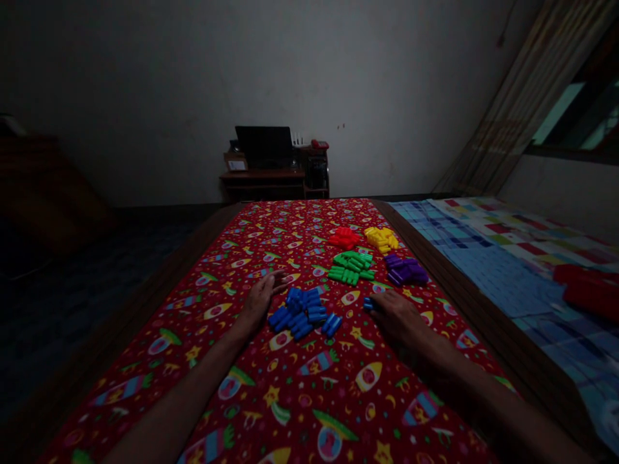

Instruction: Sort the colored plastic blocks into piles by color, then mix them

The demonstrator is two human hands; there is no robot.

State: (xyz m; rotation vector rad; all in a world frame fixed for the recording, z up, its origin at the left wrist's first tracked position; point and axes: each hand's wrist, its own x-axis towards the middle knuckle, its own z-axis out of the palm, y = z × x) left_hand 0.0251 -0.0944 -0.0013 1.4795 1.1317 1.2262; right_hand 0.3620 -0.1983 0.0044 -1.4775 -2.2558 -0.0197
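Note:
Several blue pieces [300, 312] lie in a loose pile on the red patterned cloth [319, 399]. Just left of that pile rests my left hand [264, 295], fingers apart and holding nothing. To the right of the pile, my right hand [394, 312] has its fingers closed on a small blue piece [368, 303]. Farther back are a green pile [351, 268], a red pile [345, 238], a yellow pile [382, 239] and a purple pile [406, 269], the purple one beyond my right hand.
A desk [264, 174] with a dark monitor [264, 145] stands against the far wall. A bed with a blue checked sheet [464, 254] lies along the right side, with a dark red cloth [590, 290] on it. Dark furniture [43, 193] is at the left.

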